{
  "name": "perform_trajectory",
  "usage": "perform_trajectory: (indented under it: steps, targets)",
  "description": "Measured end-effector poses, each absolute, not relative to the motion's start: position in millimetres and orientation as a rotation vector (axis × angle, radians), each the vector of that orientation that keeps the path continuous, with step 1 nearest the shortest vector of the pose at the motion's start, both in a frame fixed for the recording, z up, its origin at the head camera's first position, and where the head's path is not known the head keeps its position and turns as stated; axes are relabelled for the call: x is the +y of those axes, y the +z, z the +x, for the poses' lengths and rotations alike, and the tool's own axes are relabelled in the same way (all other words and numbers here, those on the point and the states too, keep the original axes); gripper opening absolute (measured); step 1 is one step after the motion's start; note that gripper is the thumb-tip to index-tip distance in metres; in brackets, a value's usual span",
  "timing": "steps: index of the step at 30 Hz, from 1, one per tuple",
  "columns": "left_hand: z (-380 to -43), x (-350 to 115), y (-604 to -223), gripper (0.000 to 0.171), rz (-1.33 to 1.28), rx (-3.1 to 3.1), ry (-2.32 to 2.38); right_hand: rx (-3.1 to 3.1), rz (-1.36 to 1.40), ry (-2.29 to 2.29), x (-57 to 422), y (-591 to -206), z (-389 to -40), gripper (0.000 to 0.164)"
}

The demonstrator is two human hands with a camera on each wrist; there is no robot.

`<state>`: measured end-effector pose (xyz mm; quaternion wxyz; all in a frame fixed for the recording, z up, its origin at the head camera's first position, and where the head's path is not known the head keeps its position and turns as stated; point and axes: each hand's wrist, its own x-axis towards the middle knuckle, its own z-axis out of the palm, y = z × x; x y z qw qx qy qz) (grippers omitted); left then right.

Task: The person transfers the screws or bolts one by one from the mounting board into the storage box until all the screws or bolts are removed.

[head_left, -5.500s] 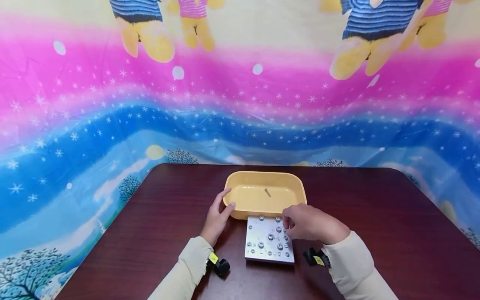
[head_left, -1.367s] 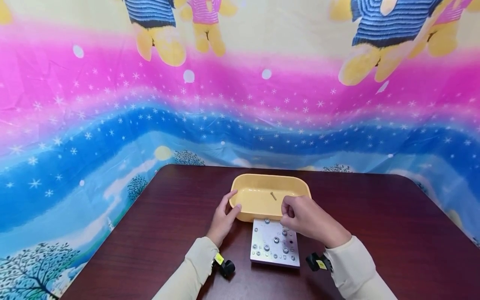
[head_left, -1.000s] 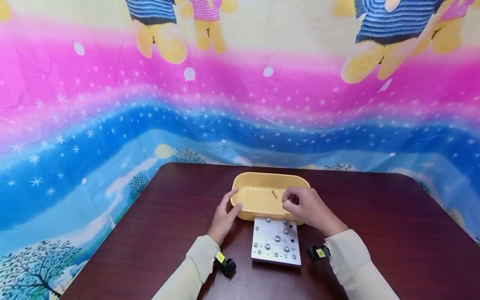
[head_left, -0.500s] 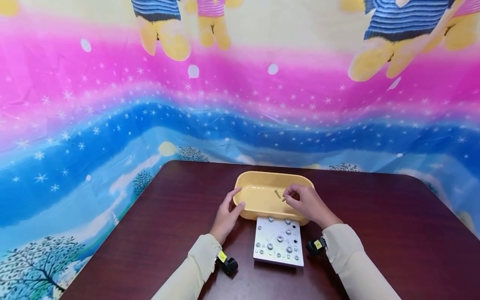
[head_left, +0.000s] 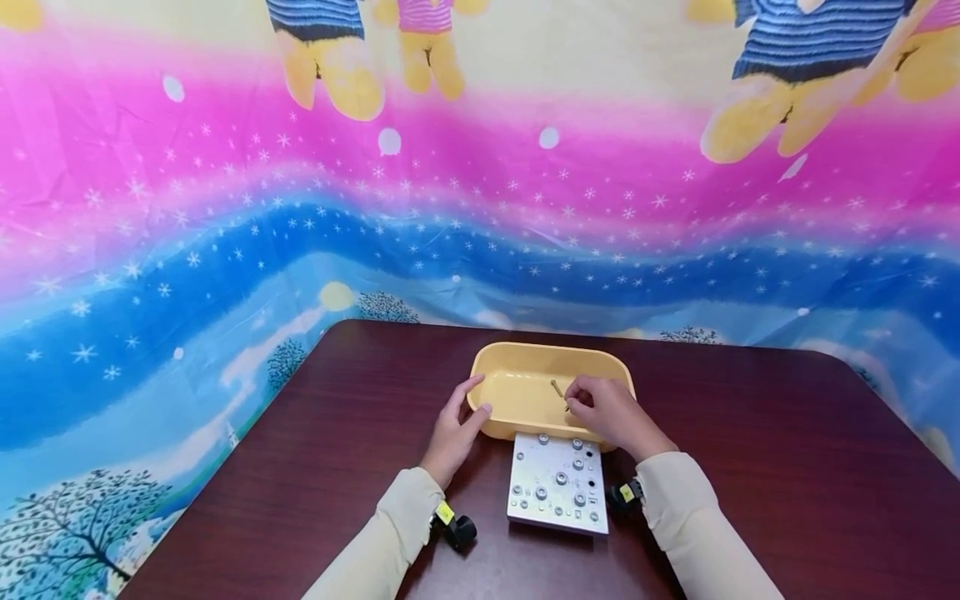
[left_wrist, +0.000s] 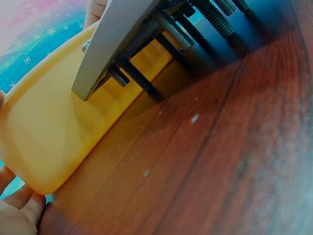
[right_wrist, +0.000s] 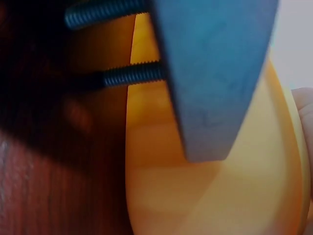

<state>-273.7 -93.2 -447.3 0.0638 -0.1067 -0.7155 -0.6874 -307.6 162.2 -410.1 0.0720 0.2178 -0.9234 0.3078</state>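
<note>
Yellow tray (head_left: 510, 422), near the far edge of the table (head_left: 375, 400): the left hand (head_left: 450, 429) grips its left end; the right hand (head_left: 607, 407) pinches a screw (head_left: 567, 408) over its floor — probably light, rigid, slippery, best held by its head.

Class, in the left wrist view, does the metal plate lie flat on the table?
No: bolts stick out beneath the metal plate, whose edge stands clear of the table.
</note>
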Motion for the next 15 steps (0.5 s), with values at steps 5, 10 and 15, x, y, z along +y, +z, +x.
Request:
perform_trajectory:
  steps: [5, 10, 15]
  targets:
    - [-266.8, -93.9, -436.6, 0.049, -0.302, -2.205, -2.041, -2.771, 0.649, 0.91, 161.6, -410.6, -307.5, 0.009]
    - [-264.6, -93.9, -434.3, 0.049, -0.281, -2.22, -2.035, -2.756, 0.639, 0.904, 160.7, -409.9, -306.2, 0.017]
    - [-264.9, -93.7, -434.7, 0.049, -0.288, -2.21, -2.047, -2.753, 0.635, 0.897, 160.3, -409.2, -305.8, 0.026]
